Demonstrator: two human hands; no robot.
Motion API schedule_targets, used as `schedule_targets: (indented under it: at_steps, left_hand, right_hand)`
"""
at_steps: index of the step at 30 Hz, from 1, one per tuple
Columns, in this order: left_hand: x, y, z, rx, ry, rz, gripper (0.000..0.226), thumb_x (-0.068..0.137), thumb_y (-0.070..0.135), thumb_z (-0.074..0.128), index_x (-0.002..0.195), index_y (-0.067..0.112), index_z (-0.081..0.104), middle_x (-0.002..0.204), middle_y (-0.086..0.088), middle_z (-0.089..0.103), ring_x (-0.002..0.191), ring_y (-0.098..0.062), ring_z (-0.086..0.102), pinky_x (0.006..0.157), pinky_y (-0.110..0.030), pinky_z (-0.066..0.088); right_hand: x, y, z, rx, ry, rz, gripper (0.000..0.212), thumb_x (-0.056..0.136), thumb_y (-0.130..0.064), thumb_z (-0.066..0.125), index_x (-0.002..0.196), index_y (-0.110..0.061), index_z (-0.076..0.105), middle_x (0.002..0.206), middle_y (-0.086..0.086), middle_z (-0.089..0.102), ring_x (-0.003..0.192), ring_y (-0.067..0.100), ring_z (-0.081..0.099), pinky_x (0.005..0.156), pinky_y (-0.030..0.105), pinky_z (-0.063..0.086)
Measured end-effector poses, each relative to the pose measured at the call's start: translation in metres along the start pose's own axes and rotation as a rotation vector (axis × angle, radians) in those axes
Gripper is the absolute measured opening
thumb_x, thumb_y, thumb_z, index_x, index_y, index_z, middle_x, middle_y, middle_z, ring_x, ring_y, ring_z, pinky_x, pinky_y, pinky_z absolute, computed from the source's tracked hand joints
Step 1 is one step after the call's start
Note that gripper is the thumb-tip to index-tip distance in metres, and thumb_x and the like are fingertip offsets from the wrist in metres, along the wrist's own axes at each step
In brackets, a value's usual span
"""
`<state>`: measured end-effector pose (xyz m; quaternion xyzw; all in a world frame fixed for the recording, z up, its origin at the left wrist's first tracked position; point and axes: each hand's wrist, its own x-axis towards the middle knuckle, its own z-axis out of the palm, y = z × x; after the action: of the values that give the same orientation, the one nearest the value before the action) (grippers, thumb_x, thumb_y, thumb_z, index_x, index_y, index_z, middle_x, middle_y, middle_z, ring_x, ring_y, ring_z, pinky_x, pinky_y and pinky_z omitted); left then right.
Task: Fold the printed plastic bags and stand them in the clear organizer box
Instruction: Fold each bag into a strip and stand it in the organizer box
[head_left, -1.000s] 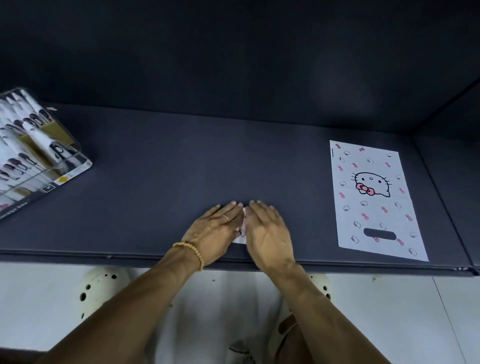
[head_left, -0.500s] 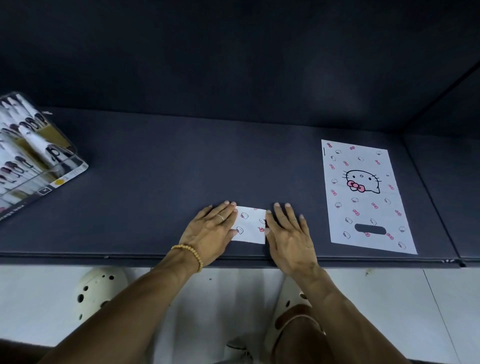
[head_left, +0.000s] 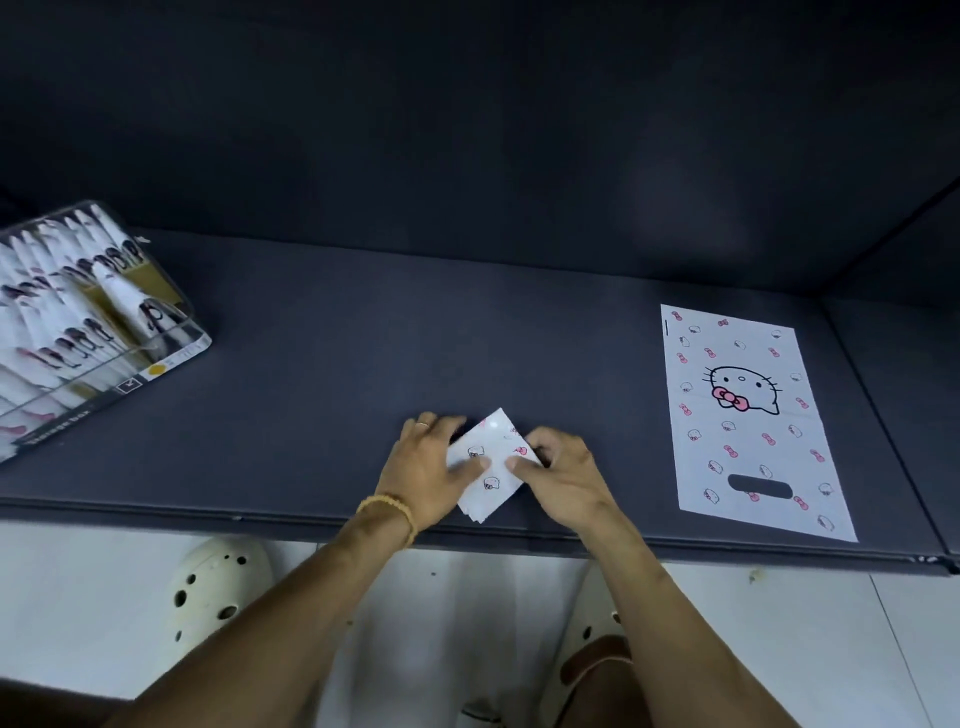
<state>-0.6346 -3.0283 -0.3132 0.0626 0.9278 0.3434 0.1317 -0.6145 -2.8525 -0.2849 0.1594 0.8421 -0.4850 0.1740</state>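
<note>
- Folded bag (head_left: 491, 462) lies turned cornerwise near the front edge of the dark surface (head_left: 332, 374), pinched between both hands.
- Left hand (head_left: 428, 467) grips its left side, thumb on top; right hand (head_left: 558, 470) holds the right side with curled fingers.
- Press the creases flat and keep the layers pinched, since slick plastic will likely spring open.
- Carry it upright to the clear box (head_left: 171, 358) at the far left edge, already holding folded bags.
- One flat bag (head_left: 748, 415) waits at the right end.
</note>
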Motion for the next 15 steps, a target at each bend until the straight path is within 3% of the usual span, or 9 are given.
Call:
schedule_targets:
  at_steps: [2,4,9,12,15]
  left_hand:
    - [0.003,-0.003,-0.015,-0.296,-0.041,-0.067,0.024,0.09,0.03,0.064,0.104,0.011,0.062,0.098,0.002,0.058,0.094,-0.015,0.052,0.075,-0.014,0.042]
    - [0.002,-0.006,-0.032,-0.526,-0.098,-0.103,0.016,0.093,0.019,0.062,0.093,0.003,0.061,0.083,0.001,0.062,0.079,-0.014,0.056,0.064,-0.017,0.044]
    - [-0.006,-0.007,-0.076,-0.838,-0.051,-0.107,0.011,0.096,0.016,0.057,0.093,0.016,0.068,0.087,0.004,0.072,0.077,-0.008,0.062,0.063,-0.021,0.047]
    - [-0.015,-0.017,-0.101,-0.89,0.028,-0.126,0.012,0.097,0.016,0.055,0.096,0.015,0.067,0.088,0.003,0.072,0.077,-0.009,0.063,0.063,-0.022,0.048]
    - [-0.025,-0.037,-0.122,-0.832,0.191,-0.202,0.009,0.095,0.018,0.059,0.091,0.017,0.067,0.079,0.01,0.071,0.072,-0.005,0.063,0.06,-0.018,0.049]
  right_hand:
    - [0.001,-0.009,-0.001,0.064,-0.023,-0.08,0.014,0.089,-0.016,0.066,0.077,-0.013,0.06,0.068,0.0,0.062,0.06,0.008,0.049,0.058,0.02,0.04]
    - [0.002,-0.022,-0.001,0.217,-0.008,-0.103,0.011,0.092,-0.015,0.065,0.082,-0.011,0.064,0.071,0.002,0.066,0.061,0.009,0.052,0.053,0.022,0.042]
    - [0.006,-0.068,0.011,0.679,-0.196,-0.06,0.015,0.095,-0.021,0.063,0.091,-0.009,0.071,0.069,0.003,0.066,0.055,0.011,0.05,0.046,0.022,0.039]
    - [0.009,-0.096,0.029,0.533,-0.293,-0.099,0.012,0.092,-0.016,0.067,0.095,-0.007,0.073,0.076,0.007,0.07,0.056,0.011,0.053,0.049,0.023,0.041]
    - [0.013,-0.124,0.055,0.319,-0.273,-0.182,0.007,0.089,-0.017,0.069,0.088,-0.013,0.075,0.076,0.005,0.073,0.056,0.01,0.056,0.05,0.022,0.044]
